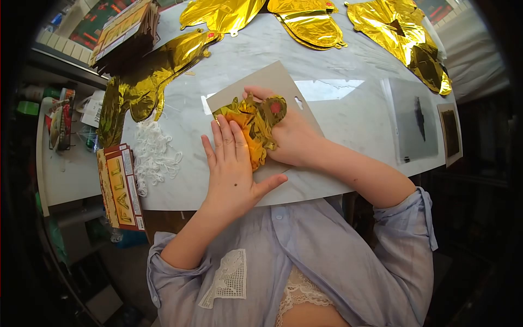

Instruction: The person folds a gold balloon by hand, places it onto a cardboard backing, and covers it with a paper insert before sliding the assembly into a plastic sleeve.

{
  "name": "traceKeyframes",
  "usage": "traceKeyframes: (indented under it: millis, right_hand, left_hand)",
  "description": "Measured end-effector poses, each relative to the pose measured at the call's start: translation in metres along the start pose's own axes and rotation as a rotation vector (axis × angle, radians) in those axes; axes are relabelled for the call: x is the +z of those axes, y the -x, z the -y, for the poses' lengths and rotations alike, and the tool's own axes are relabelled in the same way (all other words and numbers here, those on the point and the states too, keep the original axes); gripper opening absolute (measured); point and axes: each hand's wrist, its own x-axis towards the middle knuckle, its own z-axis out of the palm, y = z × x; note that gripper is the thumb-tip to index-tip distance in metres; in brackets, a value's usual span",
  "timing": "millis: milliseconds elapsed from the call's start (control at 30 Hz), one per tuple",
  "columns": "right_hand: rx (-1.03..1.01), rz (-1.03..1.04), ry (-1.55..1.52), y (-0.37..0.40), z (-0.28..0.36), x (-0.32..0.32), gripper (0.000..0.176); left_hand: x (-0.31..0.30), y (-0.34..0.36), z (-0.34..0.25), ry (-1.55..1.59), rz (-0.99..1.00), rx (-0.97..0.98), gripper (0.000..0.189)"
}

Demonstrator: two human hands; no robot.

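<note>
A crumpled, folded gold foil balloon point(253, 128) with a red mark at its upper end lies bunched over a grey card point(234, 90) on the table. My left hand point(229, 169) is open and flat, its fingertips resting on the left side of the foil and its thumb spread to the right. From the right, my right hand point(294, 139) curls about the same foil. Some of its fingers show above the bunch, while the rest are hidden by it.
Flat gold foil balloons point(310, 27) lie along the table's far side. White string point(155, 155) is heaped at the left, beside printed FALL cards point(121, 188). More cards point(122, 38) are stacked at the back left. Clear plastic sleeves point(408, 120) lie at the right.
</note>
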Motion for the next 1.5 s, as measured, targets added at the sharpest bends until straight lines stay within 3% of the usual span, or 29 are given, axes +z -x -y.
traceKeyframes:
  millis: [33,167,300,367,400,500,600,900,967,1067,1167,1300,1367,1500]
  right_hand:
    - [-0.077,-0.01,0.074,-0.001,-0.003,0.0,0.078]
    - [-0.041,-0.036,0.011,-0.004,-0.011,0.0,0.087]
    - [-0.019,-0.043,-0.065,-0.004,-0.004,-0.005,0.088]
    - [-0.022,-0.046,-0.046,-0.004,-0.001,-0.01,0.094]
    - [-0.024,-0.045,-0.048,-0.004,0.001,-0.011,0.094]
    - [-0.015,-0.039,-0.049,-0.005,0.001,-0.011,0.096]
    - [-0.039,-0.069,-0.044,-0.005,-0.007,-0.004,0.094]
    - [0.062,0.034,0.043,0.001,0.005,-0.012,0.085]
    - [0.031,-0.033,0.48,0.012,0.001,-0.014,0.085]
    - [0.098,0.144,0.544,0.032,0.002,-0.023,0.074]
    - [0.122,0.175,0.598,0.048,0.008,-0.032,0.071]
    - [0.16,0.151,0.599,0.079,0.017,-0.053,0.076]
    - [0.188,0.264,0.632,0.094,0.018,-0.077,0.075]
    - [0.271,0.224,0.665,0.105,0.015,-0.107,0.069]
  left_hand:
    - [0.005,-0.002,-0.003,-0.01,-0.043,-0.024,0.138]
    - [0.011,-0.009,-0.012,-0.068,-0.163,-0.005,0.136]
    - [-0.023,-0.015,-0.006,-0.126,-0.089,0.006,0.123]
    - [-0.042,-0.021,0.012,-0.013,-0.012,0.08,0.097]
    - [-0.054,-0.028,0.014,0.218,0.058,0.071,0.071]
    - [-0.033,-0.029,0.031,0.155,-0.076,0.157,0.061]
    - [-0.004,-0.027,0.031,0.074,-0.192,0.185,0.063]
    - [-0.001,-0.028,0.026,-0.105,-0.193,0.176,0.071]
    - [0.001,-0.026,0.027,-0.093,-0.2,0.176,0.07]
    - [0.004,-0.027,0.028,-0.076,-0.233,0.197,0.071]
    - [0.005,-0.026,0.029,-0.08,-0.243,0.194,0.071]
    - [0.006,-0.026,0.03,-0.065,-0.247,0.196,0.071]
    - [0.006,-0.026,0.031,-0.069,-0.259,0.202,0.072]
    - [0.005,-0.025,0.029,-0.058,-0.248,0.197,0.071]
